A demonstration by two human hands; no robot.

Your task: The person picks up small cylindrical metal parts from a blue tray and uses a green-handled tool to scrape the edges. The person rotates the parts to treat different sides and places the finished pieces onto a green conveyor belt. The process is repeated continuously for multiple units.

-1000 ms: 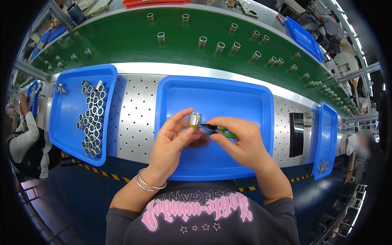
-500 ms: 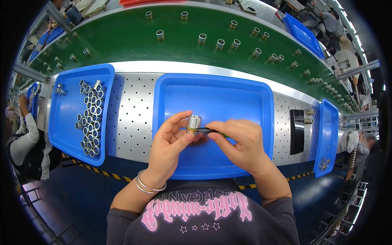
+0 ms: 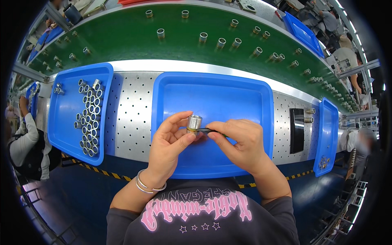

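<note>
Upright between the fingers and thumb of my left hand (image 3: 170, 136) is a short silver metal sleeve (image 3: 194, 122) with a yellowish band at its lower end. My right hand (image 3: 241, 141) pinches a slim dark hand tool (image 3: 208, 130), whose far tip meets the sleeve near that band. A bit of green shows on the tool beside my right fingers; its exact kind cannot be made out. Both hands are above the large blue tray (image 3: 212, 170) in front of me.
Many similar sleeves stand in a blue tray (image 3: 61, 122) on the left. More sit along the green conveyor belt (image 3: 122, 41) behind. A black flat device (image 3: 297, 130), two sleeves and another blue tray (image 3: 328, 139) are on the right. Other people work at both sides.
My hands, the sleeve and the tool keep nearly the same pose. The view has shifted very slightly.
</note>
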